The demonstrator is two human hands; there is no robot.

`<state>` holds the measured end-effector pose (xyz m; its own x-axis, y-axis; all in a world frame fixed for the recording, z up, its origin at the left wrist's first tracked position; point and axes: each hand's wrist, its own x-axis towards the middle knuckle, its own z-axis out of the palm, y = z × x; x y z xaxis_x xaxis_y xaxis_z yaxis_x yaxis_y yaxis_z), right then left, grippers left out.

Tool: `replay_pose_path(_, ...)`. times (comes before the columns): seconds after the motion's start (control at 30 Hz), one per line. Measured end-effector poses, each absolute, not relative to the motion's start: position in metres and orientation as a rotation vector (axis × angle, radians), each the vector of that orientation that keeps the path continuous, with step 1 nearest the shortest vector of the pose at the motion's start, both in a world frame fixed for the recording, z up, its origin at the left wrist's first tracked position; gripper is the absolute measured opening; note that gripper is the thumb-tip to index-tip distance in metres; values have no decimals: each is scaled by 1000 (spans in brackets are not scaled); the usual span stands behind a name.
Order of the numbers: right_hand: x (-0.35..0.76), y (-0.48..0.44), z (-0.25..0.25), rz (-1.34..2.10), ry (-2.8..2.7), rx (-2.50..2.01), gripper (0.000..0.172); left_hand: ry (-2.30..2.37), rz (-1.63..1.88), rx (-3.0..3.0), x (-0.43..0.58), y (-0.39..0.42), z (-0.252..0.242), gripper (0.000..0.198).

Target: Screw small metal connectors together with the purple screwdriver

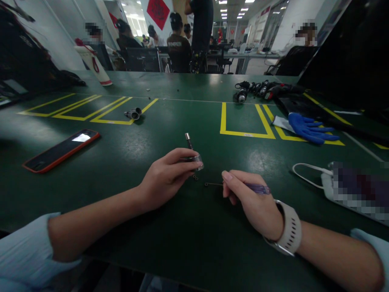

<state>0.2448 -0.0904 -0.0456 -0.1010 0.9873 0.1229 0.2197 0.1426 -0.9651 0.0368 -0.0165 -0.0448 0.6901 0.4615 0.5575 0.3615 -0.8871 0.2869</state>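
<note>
My left hand [165, 176] rests on the green table [188, 235] with its fingers closed round a small clear and metal cylindrical part [197, 161]. A thin metal-tipped rod [189, 140] lies just beyond that part. My right hand [251, 200], with a pale watch on the wrist, grips a small purple-handled screwdriver [257, 188]; its thin shaft [212, 184] points left toward the part. Tiny dark screws [195, 177] lie on the table between the two hands.
An orange-cased phone [62, 149] lies at the left. A metal piece [133, 114] sits inside yellow tape boxes. A blue glove [308, 127], power tools [258, 90] and a white cable [306, 172] are at the right. Several people sit at the far tables.
</note>
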Motion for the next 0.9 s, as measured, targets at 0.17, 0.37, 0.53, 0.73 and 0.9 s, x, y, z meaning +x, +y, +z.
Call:
replay_pose_path(0.17,244,-90,-45,1014,-1557,-1229,41,859,978,2211,42,-19,-32,27)
replay_pose_path(0.37,244,-90,-28,986,-1654,-1328,42,892,911,1743,43,-22,-26,31)
replay_pose_path(0.53,249,-82,-27,1126,-1583,-1412,44,956,840,1559,44,-24,-24,40)
replay_pose_path(0.73,251,-82,-52,1231,-1320,-1119,41,1000,840,1438,46,-25,-25,33)
replay_pose_path(0.9,247,-94,-42,953,-1577,-929,34,947,818,1453,46,-27,-27,32)
